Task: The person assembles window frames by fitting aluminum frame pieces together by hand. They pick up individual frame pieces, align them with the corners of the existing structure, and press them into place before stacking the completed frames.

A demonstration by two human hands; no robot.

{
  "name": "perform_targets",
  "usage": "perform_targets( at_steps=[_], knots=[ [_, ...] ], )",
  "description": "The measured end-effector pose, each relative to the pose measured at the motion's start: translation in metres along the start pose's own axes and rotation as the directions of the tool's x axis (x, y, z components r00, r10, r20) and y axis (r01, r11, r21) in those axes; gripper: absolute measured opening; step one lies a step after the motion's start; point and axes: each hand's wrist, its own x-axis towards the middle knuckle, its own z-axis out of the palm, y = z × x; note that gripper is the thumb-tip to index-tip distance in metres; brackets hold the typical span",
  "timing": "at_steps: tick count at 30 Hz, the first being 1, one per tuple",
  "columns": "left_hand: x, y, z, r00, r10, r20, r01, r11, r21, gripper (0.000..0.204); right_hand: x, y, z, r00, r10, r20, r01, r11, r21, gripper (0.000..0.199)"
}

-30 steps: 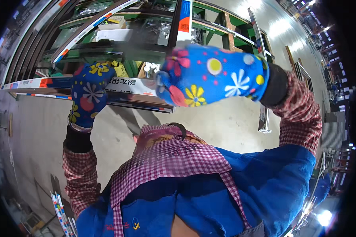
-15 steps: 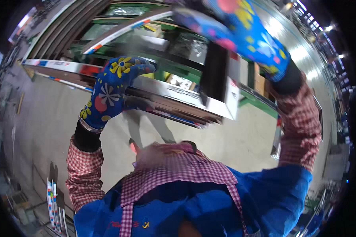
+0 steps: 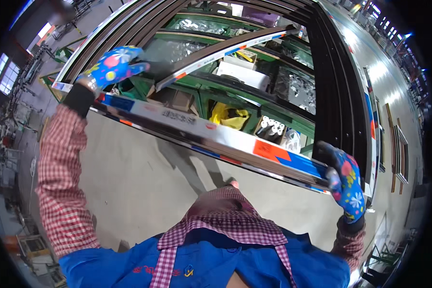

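A large dark brown rectangular frame [image 3: 211,132], its front bar covered with white, blue and orange film, lies across a green rack in front of me. At its right front corner, my right hand [image 3: 348,185], in a blue flowered glove, grips the bar with the fingers over the inner edge. My left hand [image 3: 111,67], gloved alike, is above the left front corner, fingers stretched out and apart, the tips blurred. Close to those fingers is the lower end of a loose film-covered strip [image 3: 225,52], which slants across the frame's opening.
Through the frame show green rack shelves [image 3: 273,101] with a yellow bag [image 3: 229,115], a white box [image 3: 242,76], white rolls [image 3: 271,127] and clear-wrapped parts [image 3: 295,86]. Several dark bars lie side by side along the left and right. More frames [image 3: 401,153] stand on the floor at right.
My right hand has come down from the far side to the right front corner. My left hand has let go of the front bar and moved left and up. The view has shifted.
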Motion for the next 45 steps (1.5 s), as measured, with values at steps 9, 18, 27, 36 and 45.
perform_targets(
  at_steps=[9, 18, 27, 36, 45],
  knots=[
    [0.135, -0.161, 0.11, 0.854, -0.035, 0.518, -0.098, 0.969, 0.227, 0.05, 0.046, -0.026, 0.022, 0.93, 0.362, -0.063, -0.357, 0.931, 0.078, 0.078],
    [0.133, -0.285, 0.337, 0.978, -0.021, 0.209, -0.077, 0.89, 0.45, 0.1, 0.072, -0.041, 0.024, 0.869, 0.465, -0.171, -0.473, 0.881, -0.005, 0.06],
    [0.13, -0.178, 0.246, 0.906, 0.229, 0.356, -0.026, 0.87, -0.492, 0.068, 0.212, -0.076, 0.03, 0.979, 0.161, 0.123, -0.193, 0.923, 0.332, 0.041],
    [0.131, -0.088, -0.006, 0.776, 0.356, 0.52, 0.572, -0.052, -0.818, 0.047, 0.429, -0.076, 0.207, 0.925, -0.052, -0.377, 0.354, 0.484, 0.8, 0.07],
    [-0.065, -0.24, -0.094, 0.88, 0.274, 0.389, 0.133, 0.643, -0.754, 0.061, 0.557, -0.221, 0.218, 0.908, 0.412, 0.075, 0.171, -0.528, 0.832, 0.072]
  ],
)
